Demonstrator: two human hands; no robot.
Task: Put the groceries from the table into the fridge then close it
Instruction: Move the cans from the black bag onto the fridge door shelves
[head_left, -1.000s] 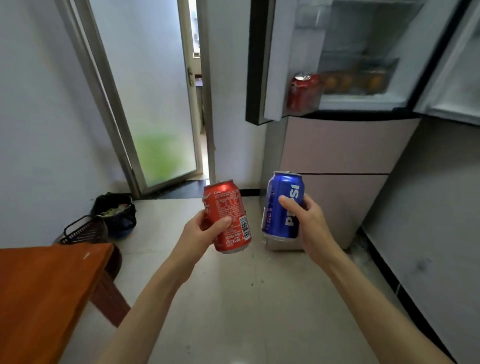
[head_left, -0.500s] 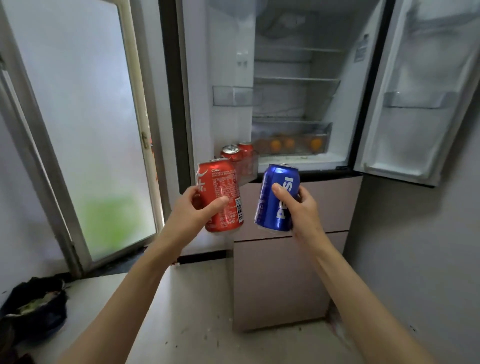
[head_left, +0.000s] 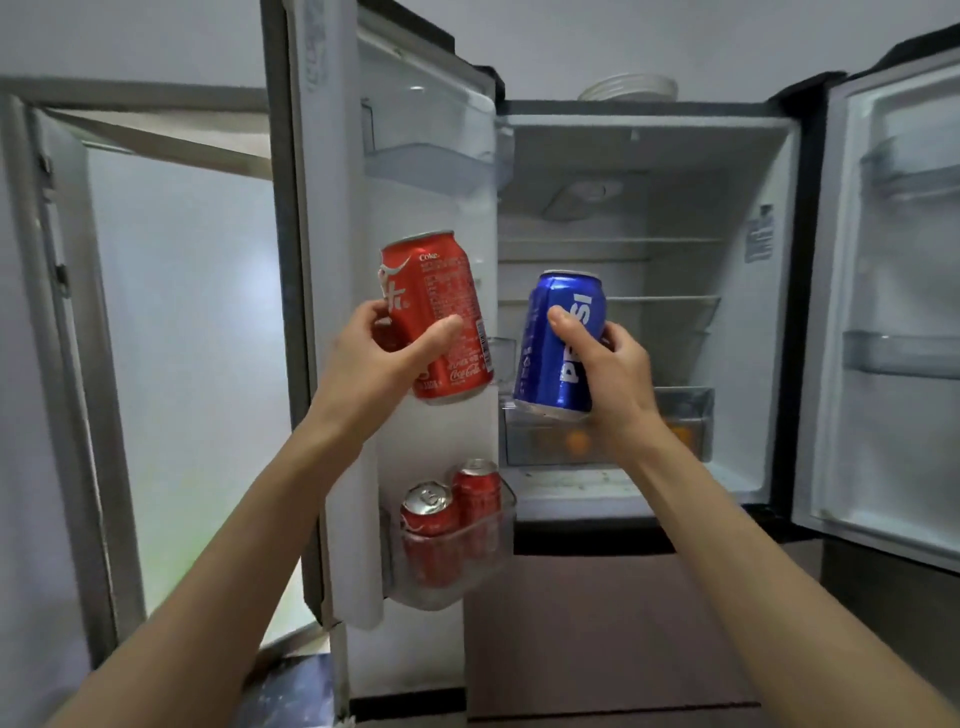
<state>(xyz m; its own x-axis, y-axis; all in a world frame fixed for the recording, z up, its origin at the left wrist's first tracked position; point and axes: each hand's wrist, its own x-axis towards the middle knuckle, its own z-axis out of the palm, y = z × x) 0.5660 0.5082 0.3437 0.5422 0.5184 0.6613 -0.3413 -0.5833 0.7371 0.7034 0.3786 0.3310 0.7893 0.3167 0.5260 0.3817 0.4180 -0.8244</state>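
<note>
**Two cans in hand at the open fridge, not yet shelved**

Progress: partway, by my read. Both fridge doors hang open. Two red cans (head_left: 447, 525) already sit upright in the low bin (head_left: 457, 582) of the left door (head_left: 332, 260), touching or nearly so. Orange items, blurred, lie in the drawer (head_left: 691, 415) inside; can't tell what they are. Still to do: place the two held cans, fetch anything left on the table (table not in view, so count unknown), shut both doors.

Left hand (head_left: 379, 358) wraps the Coke can (head_left: 441, 312), thumb across the front, fingers round the far side. Can is in the air just in front of the left door's inner face, above the low bin. Long axis near vertical, top tipped a bit left, lid up.

Right hand (head_left: 608, 364) grips the Pepsi can (head_left: 563, 343), thumb on the label, fingers behind. Held in front of the fridge's open middle, above the drawer. Axis near vertical, top leaning slightly right, lid up; lettering runs bottom to top.

Cans are close together but apart. Low bin looks to have some room left of the red pair; shelves (head_left: 660, 299) inside look bare.
</note>
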